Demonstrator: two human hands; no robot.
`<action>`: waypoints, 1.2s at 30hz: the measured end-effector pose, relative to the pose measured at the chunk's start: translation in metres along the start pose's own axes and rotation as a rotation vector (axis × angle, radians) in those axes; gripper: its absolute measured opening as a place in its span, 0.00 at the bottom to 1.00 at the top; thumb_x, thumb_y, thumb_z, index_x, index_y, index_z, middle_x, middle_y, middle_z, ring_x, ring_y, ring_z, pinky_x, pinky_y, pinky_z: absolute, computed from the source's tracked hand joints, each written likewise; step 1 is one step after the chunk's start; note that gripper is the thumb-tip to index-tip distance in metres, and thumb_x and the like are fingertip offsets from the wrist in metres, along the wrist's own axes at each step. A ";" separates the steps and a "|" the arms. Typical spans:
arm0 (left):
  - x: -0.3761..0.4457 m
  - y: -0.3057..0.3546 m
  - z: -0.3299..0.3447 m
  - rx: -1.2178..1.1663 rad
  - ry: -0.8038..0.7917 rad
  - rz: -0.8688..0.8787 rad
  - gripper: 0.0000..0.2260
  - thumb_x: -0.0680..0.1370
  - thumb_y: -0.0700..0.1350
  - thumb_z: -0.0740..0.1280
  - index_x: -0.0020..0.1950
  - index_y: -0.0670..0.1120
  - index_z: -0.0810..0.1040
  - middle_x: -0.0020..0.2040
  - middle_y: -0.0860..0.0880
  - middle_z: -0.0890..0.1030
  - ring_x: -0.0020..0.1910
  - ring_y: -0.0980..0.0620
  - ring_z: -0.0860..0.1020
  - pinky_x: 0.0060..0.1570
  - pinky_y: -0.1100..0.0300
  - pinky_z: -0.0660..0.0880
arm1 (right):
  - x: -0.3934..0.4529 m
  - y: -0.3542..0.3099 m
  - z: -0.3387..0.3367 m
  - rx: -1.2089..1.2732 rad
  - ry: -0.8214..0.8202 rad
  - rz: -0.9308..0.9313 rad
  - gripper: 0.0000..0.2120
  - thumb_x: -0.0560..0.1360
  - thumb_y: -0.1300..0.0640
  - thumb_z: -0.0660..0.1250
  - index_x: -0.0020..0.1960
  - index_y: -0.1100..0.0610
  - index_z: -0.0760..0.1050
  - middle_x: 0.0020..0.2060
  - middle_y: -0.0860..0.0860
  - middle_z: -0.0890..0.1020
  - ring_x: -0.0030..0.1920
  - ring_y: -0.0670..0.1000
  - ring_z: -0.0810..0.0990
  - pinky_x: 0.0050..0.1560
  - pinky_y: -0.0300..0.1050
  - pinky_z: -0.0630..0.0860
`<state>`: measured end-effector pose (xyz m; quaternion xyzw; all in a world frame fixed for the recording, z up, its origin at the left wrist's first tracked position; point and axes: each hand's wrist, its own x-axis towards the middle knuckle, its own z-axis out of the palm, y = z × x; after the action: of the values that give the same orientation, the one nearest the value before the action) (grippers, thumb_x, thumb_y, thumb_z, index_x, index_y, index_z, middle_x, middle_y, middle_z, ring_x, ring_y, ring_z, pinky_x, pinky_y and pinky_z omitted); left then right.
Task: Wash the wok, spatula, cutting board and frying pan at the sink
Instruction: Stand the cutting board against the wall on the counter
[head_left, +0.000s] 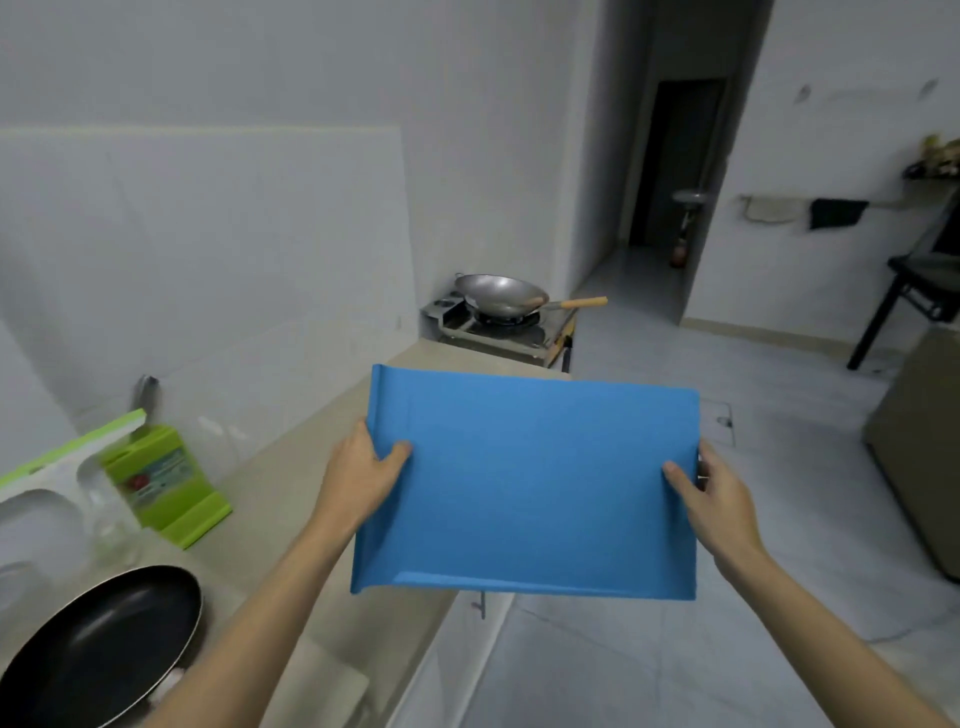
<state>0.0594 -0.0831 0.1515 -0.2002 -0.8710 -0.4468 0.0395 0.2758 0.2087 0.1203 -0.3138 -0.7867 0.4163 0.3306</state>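
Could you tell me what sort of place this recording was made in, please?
Most likely a small home kitchen: a wok sits on a gas stove at the far end of a countertop, and a black frying pan lies nearby.

A single head-worn wide-angle camera supplied the only view. It looked forward and down from above the counter (322, 441), along the counter's length toward the stove (498, 332) at the far end. Both forearms entered from the bottom edge, near the lens. Straight lines bowed toward the frame borders. No second view overlapped it.
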 end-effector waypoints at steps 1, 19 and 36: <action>0.021 -0.001 0.013 0.025 -0.028 0.008 0.16 0.78 0.48 0.68 0.61 0.40 0.73 0.54 0.45 0.80 0.53 0.42 0.78 0.45 0.57 0.70 | 0.019 0.007 0.004 -0.010 0.005 0.005 0.12 0.77 0.57 0.65 0.61 0.52 0.73 0.47 0.50 0.81 0.44 0.51 0.79 0.40 0.47 0.71; 0.293 -0.073 0.115 0.124 -0.037 -0.255 0.17 0.77 0.50 0.69 0.59 0.40 0.74 0.52 0.46 0.80 0.46 0.48 0.77 0.43 0.56 0.73 | 0.335 0.079 0.207 -0.136 -0.407 -0.065 0.33 0.66 0.40 0.74 0.66 0.49 0.66 0.54 0.48 0.78 0.52 0.51 0.77 0.46 0.53 0.77; 0.255 -0.148 0.117 0.277 0.681 -0.907 0.11 0.77 0.49 0.70 0.46 0.44 0.71 0.39 0.50 0.76 0.38 0.47 0.74 0.31 0.56 0.63 | 0.439 0.027 0.495 -0.037 -1.015 -0.280 0.11 0.77 0.54 0.66 0.57 0.56 0.77 0.42 0.49 0.81 0.40 0.50 0.80 0.39 0.47 0.75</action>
<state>-0.2184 0.0128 0.0322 0.3548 -0.8583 -0.3400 0.1477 -0.3621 0.3374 -0.0047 0.0295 -0.8894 0.4539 -0.0452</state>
